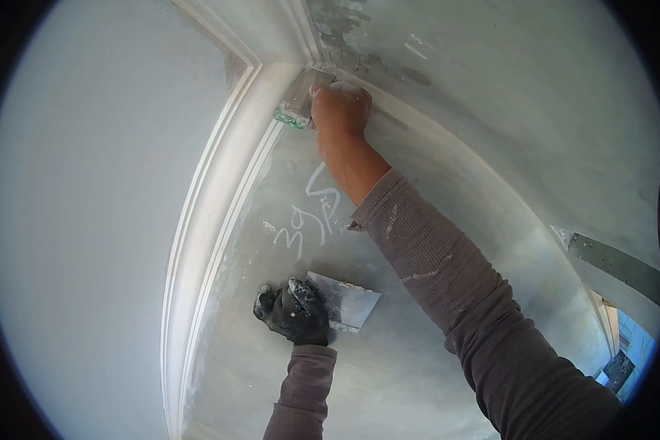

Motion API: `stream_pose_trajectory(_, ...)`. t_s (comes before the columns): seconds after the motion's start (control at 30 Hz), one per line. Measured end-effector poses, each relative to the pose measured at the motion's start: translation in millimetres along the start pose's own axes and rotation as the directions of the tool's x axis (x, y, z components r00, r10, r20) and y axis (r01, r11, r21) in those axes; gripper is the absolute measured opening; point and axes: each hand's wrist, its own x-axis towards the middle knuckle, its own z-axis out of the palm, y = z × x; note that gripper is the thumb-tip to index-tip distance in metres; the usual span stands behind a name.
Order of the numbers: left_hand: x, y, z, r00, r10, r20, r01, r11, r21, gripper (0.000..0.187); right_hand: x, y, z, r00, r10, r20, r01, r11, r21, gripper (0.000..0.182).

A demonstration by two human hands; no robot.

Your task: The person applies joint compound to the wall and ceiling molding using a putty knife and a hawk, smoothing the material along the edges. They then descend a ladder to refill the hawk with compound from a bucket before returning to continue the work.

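Observation:
My right hand [342,110], bare, is closed around a wide putty knife [301,95] at the upper corner, where the white moulding meets the wall. The knife has a green, putty-smeared edge and lies against the moulding. Lower down, my left hand [295,311] wears a black glove stained with white putty. Its fingers are wrapped round a second putty knife [349,302], whose broad metal blade points to the right with putty on it.
A white ribbed moulding [207,198] runs down the left of the grey-green wall [389,352], which bears chalk-like marks [301,229]. A smooth pale panel [88,220] is farther left. An opening [631,345] shows blue at the lower right.

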Motion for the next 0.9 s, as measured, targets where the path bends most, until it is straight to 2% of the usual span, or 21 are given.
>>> stream_pose_trajectory(0.03,0.0,0.5,-1.2,1.000,-0.012,0.021,0.012,1.000,-0.006,0.033,-2.4,-2.4,0.4,0.999,0.040,-0.027,-0.038,0.997,0.065,0.050)
stream_pose_trajectory(0.07,1.0,1.9,-4.1,1.000,-0.015,0.021,0.015,1.000,-0.007,0.033,-5.3,-4.5,-0.2,0.999,0.039,-0.026,-0.037,0.997,0.063,0.050)
stream_pose_trajectory(0.13,4.1,4.0,-10.4,0.981,-0.050,0.186,0.037,0.997,0.070,0.037,-7.7,-4.0,-1.4,0.999,0.025,-0.043,-0.026,0.999,-0.022,0.057)
stream_pose_trajectory(0.17,3.7,3.4,-10.6,0.981,-0.053,0.187,0.041,0.997,0.070,0.037,-6.5,-1.8,-1.0,0.999,0.026,-0.042,-0.027,0.999,-0.025,0.057)
stream_pose_trajectory(0.27,1.3,0.6,-7.0,0.986,-0.055,0.155,0.051,0.998,0.035,0.037,0.8,-0.8,1.5,0.997,0.012,-0.077,-0.016,0.999,-0.047,0.056)
stream_pose_trajectory(0.37,-2.4,-3.8,-5.7,0.993,-0.018,0.113,0.017,1.000,0.010,0.038,0.8,1.7,2.9,0.999,-0.007,-0.042,0.007,1.000,0.001,0.056)
stream_pose_trajectory(0.43,-1.8,-4.1,-5.3,0.990,-0.045,0.130,0.042,0.999,0.026,0.039,-3.8,6.3,5.4,0.990,-0.058,-0.126,0.044,0.993,-0.114,0.048)
stream_pose_trajectory(0.47,-0.8,-3.1,-6.2,0.991,-0.045,0.129,0.042,0.999,0.026,0.039,-2.1,6.8,2.9,0.990,-0.058,-0.126,0.044,0.993,-0.113,0.048)
stream_pose_trajectory(0.53,1.3,0.0,-7.4,0.989,-0.046,0.140,0.043,0.999,0.025,0.040,4.8,7.6,-3.8,0.997,-0.023,0.067,0.033,0.989,-0.147,0.050)
stream_pose_trajectory(0.57,0.7,0.1,-6.6,0.989,-0.047,0.139,0.045,0.999,0.023,0.040,8.9,8.8,-2.1,0.997,-0.025,0.068,0.035,0.988,-0.148,0.050)
stream_pose_trajectory(0.63,-0.4,-2.1,-6.3,0.993,-0.028,0.116,0.026,1.000,0.017,0.039,13.3,8.0,3.4,1.000,-0.009,-0.005,0.009,0.997,-0.075,0.052)
stream_pose_trajectory(0.77,-1.4,-3.9,-3.4,0.990,-0.063,0.126,0.061,0.998,0.019,0.039,4.6,7.2,3.3,0.999,-0.008,-0.041,0.005,0.998,-0.064,0.053)
stream_pose_trajectory(0.83,-5.4,-9.4,2.3,0.999,0.044,-0.018,-0.045,0.999,-0.001,0.038,5.9,6.9,1.9,0.997,0.007,-0.072,-0.016,0.992,-0.125,0.028)
stream_pose_trajectory(0.87,-5.9,-8.2,2.2,0.999,0.042,-0.017,-0.043,0.999,-0.003,0.038,7.9,8.1,5.0,0.997,0.006,-0.073,-0.016,0.992,-0.128,0.028)
stream_pose_trajectory(0.9,-5.2,-6.6,1.0,1.000,0.012,0.014,-0.012,1.000,-0.006,0.038,10.3,8.8,11.4,0.987,-0.017,-0.159,0.000,0.995,-0.104,0.031)
